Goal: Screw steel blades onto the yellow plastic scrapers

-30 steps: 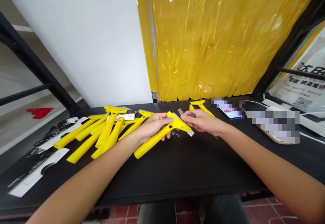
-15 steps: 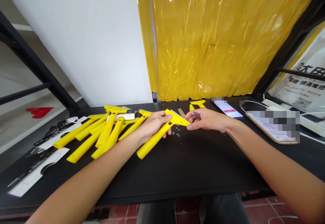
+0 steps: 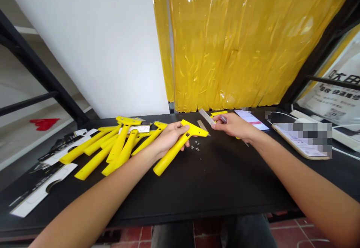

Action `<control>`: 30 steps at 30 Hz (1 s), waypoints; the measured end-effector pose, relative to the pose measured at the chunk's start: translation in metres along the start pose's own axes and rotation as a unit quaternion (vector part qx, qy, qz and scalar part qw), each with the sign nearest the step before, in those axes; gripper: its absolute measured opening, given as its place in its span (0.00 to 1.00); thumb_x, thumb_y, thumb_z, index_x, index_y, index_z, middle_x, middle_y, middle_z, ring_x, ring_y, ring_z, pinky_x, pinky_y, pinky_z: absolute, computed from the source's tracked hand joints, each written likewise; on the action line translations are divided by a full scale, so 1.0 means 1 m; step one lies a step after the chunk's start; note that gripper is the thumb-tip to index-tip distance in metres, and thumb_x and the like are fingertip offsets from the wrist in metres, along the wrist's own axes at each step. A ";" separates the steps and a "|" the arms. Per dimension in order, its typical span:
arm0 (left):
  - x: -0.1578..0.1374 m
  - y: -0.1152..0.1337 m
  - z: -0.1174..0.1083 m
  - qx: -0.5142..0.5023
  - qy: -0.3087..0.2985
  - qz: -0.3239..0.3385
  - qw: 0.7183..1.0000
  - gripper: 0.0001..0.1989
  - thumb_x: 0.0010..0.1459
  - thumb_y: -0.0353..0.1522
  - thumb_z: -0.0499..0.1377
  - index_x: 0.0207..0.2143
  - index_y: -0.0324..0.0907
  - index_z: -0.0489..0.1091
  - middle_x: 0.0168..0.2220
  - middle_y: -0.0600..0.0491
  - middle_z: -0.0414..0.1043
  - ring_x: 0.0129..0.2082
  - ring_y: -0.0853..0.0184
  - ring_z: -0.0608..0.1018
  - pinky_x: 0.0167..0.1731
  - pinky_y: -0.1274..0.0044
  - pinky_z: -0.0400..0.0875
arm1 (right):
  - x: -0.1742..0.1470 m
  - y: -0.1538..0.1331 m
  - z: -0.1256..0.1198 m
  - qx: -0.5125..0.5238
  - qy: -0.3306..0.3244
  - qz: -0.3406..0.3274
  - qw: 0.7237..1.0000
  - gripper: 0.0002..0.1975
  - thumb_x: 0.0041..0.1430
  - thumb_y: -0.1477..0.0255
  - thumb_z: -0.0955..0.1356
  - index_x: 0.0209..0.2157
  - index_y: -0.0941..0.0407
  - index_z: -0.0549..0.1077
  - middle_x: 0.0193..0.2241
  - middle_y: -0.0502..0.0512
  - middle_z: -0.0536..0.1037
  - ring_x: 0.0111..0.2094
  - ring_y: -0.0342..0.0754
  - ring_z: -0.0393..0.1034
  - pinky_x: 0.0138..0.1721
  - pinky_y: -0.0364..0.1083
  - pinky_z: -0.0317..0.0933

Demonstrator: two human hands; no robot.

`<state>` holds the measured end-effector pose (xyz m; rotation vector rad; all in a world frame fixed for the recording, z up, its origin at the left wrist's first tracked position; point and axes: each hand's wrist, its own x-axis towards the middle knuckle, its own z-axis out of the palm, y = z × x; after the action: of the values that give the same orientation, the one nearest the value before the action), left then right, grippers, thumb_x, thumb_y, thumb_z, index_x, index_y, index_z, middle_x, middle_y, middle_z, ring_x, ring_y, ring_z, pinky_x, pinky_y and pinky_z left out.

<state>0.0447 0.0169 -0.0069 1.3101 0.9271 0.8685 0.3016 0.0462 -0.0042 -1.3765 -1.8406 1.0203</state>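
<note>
My left hand (image 3: 174, 135) is closed around the neck of a yellow scraper (image 3: 176, 152), its head pointing up and right and its handle slanting toward me. To the right, my right hand (image 3: 232, 124) pinches a flat metal blade (image 3: 207, 118), raised clear of the scraper. A slim tool (image 3: 223, 118) with a dark rounded end also sits in that hand; a thin shaft shows below the wrist, perhaps a screwdriver. Between the hands another metal strip (image 3: 201, 127) lies on the table. Several small screws and nuts (image 3: 196, 146) are scattered just below it.
Several yellow scrapers (image 3: 112, 147) are heaped to the left, beside black-and-white cardboard sleeves (image 3: 42, 191). Yellow plastic parts (image 3: 219, 113) lie behind my right hand. Two phones (image 3: 302, 143) and white cables are on the right. A yellow plastic curtain (image 3: 225, 53) hangs behind the black table (image 3: 219, 191).
My right hand has moved right and slightly up, away from the scraper head, and the metal blade now shows apart from it. The left hand and its scraper have barely moved.
</note>
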 end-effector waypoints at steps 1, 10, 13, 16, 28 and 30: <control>0.000 0.000 0.000 0.001 -0.003 -0.003 1.000 0.08 0.64 0.36 0.59 0.38 0.39 0.66 0.36 0.46 0.77 0.22 0.69 0.77 0.16 0.78 0.69 | 0.003 0.005 0.003 -0.050 0.021 -0.008 0.999 0.11 0.57 0.69 0.71 0.41 0.58 0.76 0.24 0.46 0.67 0.23 0.40 0.59 0.25 0.42 0.52; -0.001 -0.002 0.003 -0.001 -0.008 -0.010 1.000 0.10 0.64 0.37 0.60 0.39 0.40 0.66 0.31 0.47 0.77 0.21 0.69 0.76 0.17 0.79 0.69 | 0.012 0.025 0.034 -0.277 0.077 -0.053 0.956 0.14 0.60 0.71 0.69 0.48 0.54 0.74 0.31 0.52 0.78 0.31 0.47 0.70 0.31 0.44 0.55; -0.003 0.001 0.005 0.004 -0.005 -0.019 1.000 0.09 0.65 0.37 0.59 0.38 0.39 0.66 0.25 0.49 0.75 0.20 0.68 0.76 0.16 0.80 0.68 | 0.011 0.024 0.036 -0.248 0.102 -0.074 0.961 0.11 0.61 0.70 0.68 0.46 0.53 0.73 0.30 0.51 0.78 0.31 0.47 0.71 0.31 0.44 0.56; -0.005 0.002 0.009 0.012 -0.003 -0.026 1.000 0.08 0.66 0.36 0.57 0.37 0.39 0.67 0.22 0.51 0.73 0.18 0.69 0.75 0.15 0.80 0.66 | 0.011 0.023 0.040 -0.246 0.109 -0.065 0.961 0.09 0.61 0.67 0.68 0.42 0.53 0.74 0.30 0.52 0.79 0.31 0.48 0.72 0.31 0.44 0.55; -0.003 -0.003 0.009 0.020 -0.018 -0.028 0.999 0.10 0.64 0.38 0.58 0.39 0.39 0.66 0.27 0.49 0.75 0.19 0.69 0.75 0.15 0.81 0.66 | 0.009 0.021 0.044 -0.323 0.046 -0.093 0.941 0.16 0.62 0.65 0.68 0.50 0.55 0.76 0.45 0.60 0.78 0.43 0.53 0.73 0.43 0.47 0.61; -0.004 -0.002 0.010 0.023 -0.017 -0.032 0.999 0.09 0.65 0.37 0.58 0.39 0.39 0.66 0.25 0.51 0.74 0.19 0.69 0.75 0.15 0.81 0.66 | 0.008 0.021 0.044 -0.330 0.042 -0.093 0.938 0.17 0.62 0.65 0.68 0.52 0.54 0.76 0.45 0.60 0.76 0.44 0.53 0.73 0.43 0.47 0.61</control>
<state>0.0519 0.0094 -0.0082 1.3229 0.9617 0.7767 0.2732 0.0479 -0.0447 -1.5278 -2.3046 0.2311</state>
